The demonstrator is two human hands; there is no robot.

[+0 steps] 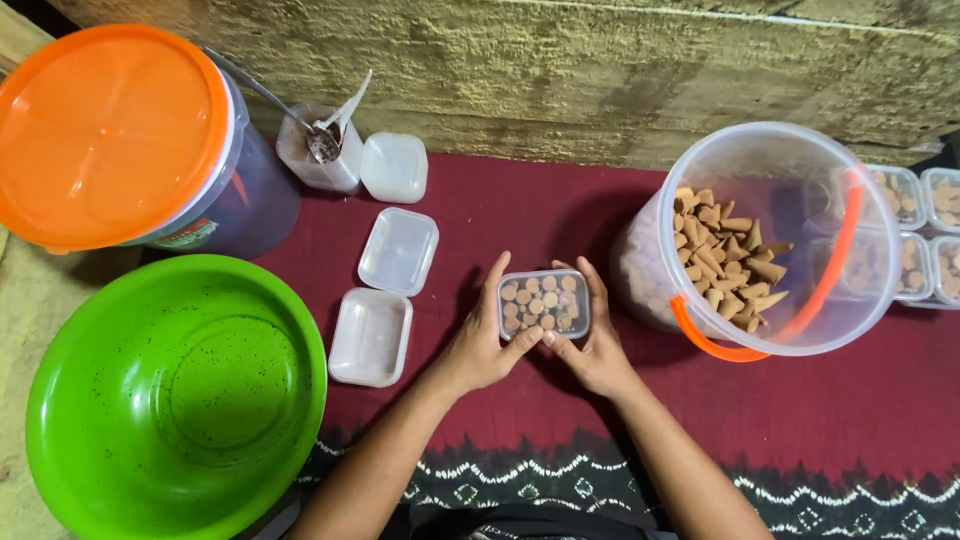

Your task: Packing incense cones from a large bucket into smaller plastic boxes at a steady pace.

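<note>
Both hands' grip [545, 340] around filled clear box [544, 304]

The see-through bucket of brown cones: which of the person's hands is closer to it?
Right. The right hand sits just left of the bucket; the left hand is farther left, across the small box both hold.

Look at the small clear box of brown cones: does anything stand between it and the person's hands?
Nothing visible does. The left hand and right hand already hold the box from both sides on the red cloth.
</note>
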